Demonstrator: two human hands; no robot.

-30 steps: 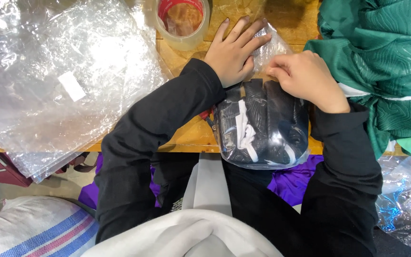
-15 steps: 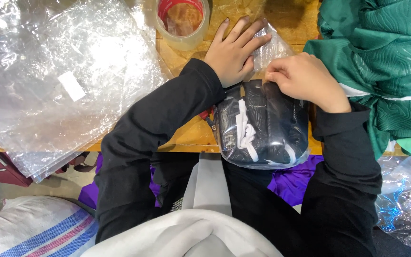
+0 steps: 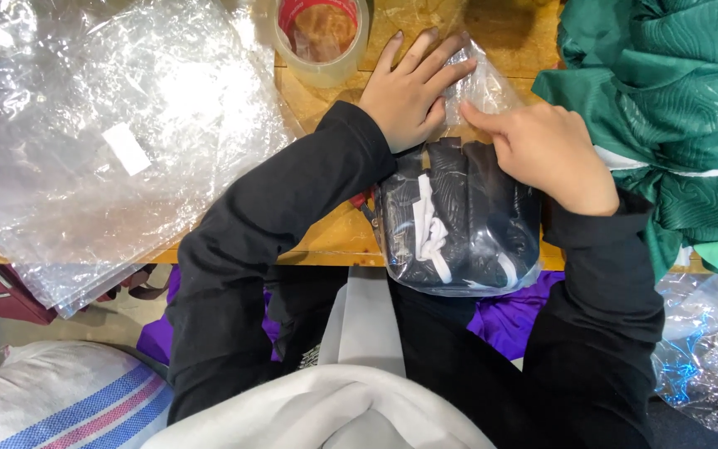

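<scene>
Both hands' grip [image 3: 413,91] [image 3: 546,154] on bagged dark garment [image 3: 459,220]

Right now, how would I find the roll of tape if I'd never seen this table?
Start at the wooden table and go to its far edge, just beyond the left hand. The tape roll stands there beside the pile of clear plastic bags. It is the only round ring, see-through with a red core.

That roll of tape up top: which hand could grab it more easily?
Probably the left hand: it lies flat on the bag flap right beside the tape roll. The right hand is farther away, pinching the flap.
</scene>
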